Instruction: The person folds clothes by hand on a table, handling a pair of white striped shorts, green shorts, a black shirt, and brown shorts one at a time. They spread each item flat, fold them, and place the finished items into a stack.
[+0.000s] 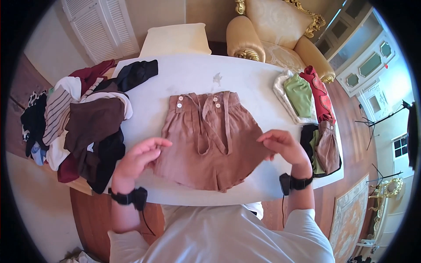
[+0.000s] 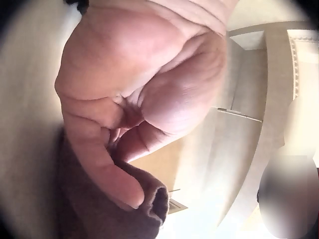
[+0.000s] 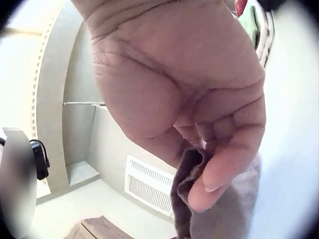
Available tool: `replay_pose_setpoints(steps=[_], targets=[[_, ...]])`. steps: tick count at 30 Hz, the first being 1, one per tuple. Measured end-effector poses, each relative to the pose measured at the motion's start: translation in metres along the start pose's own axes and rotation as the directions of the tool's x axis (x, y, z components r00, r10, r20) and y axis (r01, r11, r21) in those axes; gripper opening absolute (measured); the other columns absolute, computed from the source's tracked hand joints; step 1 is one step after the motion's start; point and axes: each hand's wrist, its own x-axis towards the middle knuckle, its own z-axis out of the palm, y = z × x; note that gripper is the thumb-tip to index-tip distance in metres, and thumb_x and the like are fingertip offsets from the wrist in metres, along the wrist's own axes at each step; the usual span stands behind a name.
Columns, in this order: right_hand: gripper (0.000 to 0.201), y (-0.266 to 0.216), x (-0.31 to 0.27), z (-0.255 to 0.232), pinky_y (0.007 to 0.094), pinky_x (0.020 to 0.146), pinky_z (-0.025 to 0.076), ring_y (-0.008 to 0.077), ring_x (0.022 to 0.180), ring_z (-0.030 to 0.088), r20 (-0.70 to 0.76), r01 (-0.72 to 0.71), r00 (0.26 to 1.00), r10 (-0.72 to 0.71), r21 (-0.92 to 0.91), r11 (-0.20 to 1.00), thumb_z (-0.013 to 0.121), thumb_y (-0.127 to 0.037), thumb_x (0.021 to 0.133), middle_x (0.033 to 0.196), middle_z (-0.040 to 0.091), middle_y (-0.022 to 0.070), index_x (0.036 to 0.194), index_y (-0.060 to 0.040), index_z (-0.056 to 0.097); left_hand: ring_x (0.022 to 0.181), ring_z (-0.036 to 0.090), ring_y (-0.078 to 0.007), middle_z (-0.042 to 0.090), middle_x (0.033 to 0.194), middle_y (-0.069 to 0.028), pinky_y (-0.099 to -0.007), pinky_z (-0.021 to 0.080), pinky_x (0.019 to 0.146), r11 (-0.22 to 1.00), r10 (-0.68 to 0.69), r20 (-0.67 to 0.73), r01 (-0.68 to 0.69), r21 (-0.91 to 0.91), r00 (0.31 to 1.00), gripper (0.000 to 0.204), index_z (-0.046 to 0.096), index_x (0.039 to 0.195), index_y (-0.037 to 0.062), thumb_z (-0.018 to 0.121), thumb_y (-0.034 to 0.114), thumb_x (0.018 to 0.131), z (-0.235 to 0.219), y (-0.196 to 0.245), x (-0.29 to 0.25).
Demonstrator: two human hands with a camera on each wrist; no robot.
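A pair of brown shorts lies front up on the table, waistband pointing away from me. Its tie belt hangs loosely down the front, and white buttons sit in pairs at the waist. At the left side edge, my left hand pinches the cloth; the left wrist view shows the fabric fold at its fingers. Across from it, my right hand grips the right side edge, with the hem fold between thumb and fingers in the right wrist view.
On the white table, a heap of mixed clothes spreads over the left end. Folded garments stand at the right: a green one, a red one and a brown one. Beyond the far edge are a stool and a gilded armchair.
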Motion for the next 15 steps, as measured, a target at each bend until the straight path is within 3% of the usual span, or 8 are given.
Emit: replay_pose_setpoints(steps=[2,4,7,10,11,15], targets=[[0.025,-0.01,0.023,0.002,0.0295,0.066,0.06,0.0167,0.076,0.075,0.032,0.005,0.999,-0.013,0.227,0.974,0.059,-0.018,0.109,0.095,0.076,0.0083,0.121,0.0008,0.07,0.082,0.06,-0.0055,0.059,0.095,0.0042,-0.0235,0.054,0.068,0.999,0.047,0.089,-0.048,0.014,0.995,0.037,0.062,0.138,0.0048,0.058,0.013,0.102,0.006,0.027,0.025],[0.023,-0.026,0.046,0.017,0.0305,0.069,0.061,0.018,0.076,0.075,0.006,-0.046,0.999,0.046,0.319,0.947,0.061,-0.012,0.105,0.099,0.076,0.0101,0.121,0.002,0.07,0.083,0.063,-0.0071,0.064,0.102,0.0016,-0.0242,0.056,0.068,0.989,0.114,0.198,-0.131,0.075,0.974,0.035,0.064,0.135,0.0043,0.06,0.012,0.101,-0.001,0.032,0.062],[0.026,-0.021,0.074,0.033,0.0312,0.069,0.062,0.0192,0.078,0.075,0.044,-0.008,0.999,-0.002,0.224,0.975,0.067,-0.009,0.101,0.1,0.076,0.0121,0.122,0.0055,0.067,0.084,0.067,-0.0101,0.07,0.103,-0.0046,-0.0263,0.055,0.066,0.963,0.001,0.192,-0.052,0.265,0.981,0.027,0.069,0.122,0.003,0.068,0.015,0.098,0.02,0.043,0.096],[0.027,-0.014,0.087,0.042,0.0293,0.068,0.061,0.0182,0.077,0.075,0.034,0.028,0.999,-0.023,-0.172,0.985,0.071,-0.006,0.097,0.096,0.076,0.0113,0.12,0.0059,0.066,0.085,0.069,-0.0106,0.074,0.1,-0.0097,-0.028,0.054,0.065,0.81,-0.117,0.069,0.055,0.585,0.991,0.028,0.069,0.111,0.0011,0.078,0.021,0.093,0.035,0.046,0.113],[0.039,-0.013,0.088,0.045,0.0292,0.062,0.057,0.0142,0.068,0.072,-0.003,0.027,1.0,-0.028,-0.168,0.985,0.075,-0.007,0.092,0.082,0.073,0.0081,0.128,0.0043,0.063,0.081,0.07,-0.0143,0.073,0.088,-0.0106,-0.0318,0.055,0.067,0.791,-0.073,0.017,0.047,0.61,0.997,0.036,0.067,0.102,0.0001,0.083,0.03,0.09,0.038,0.043,0.115],[0.049,-0.018,0.079,0.054,0.0309,0.069,0.058,0.0163,0.076,0.072,-0.073,0.086,0.99,-0.119,-0.349,0.933,0.077,-0.007,0.091,0.086,0.072,0.0087,0.135,0.0018,0.058,0.075,0.07,-0.0258,0.071,0.084,-0.0123,-0.0388,0.056,0.067,0.542,0.247,-0.141,-0.016,0.84,0.959,0.041,0.062,0.102,0.0017,0.087,0.03,0.085,0.057,0.032,0.109]])
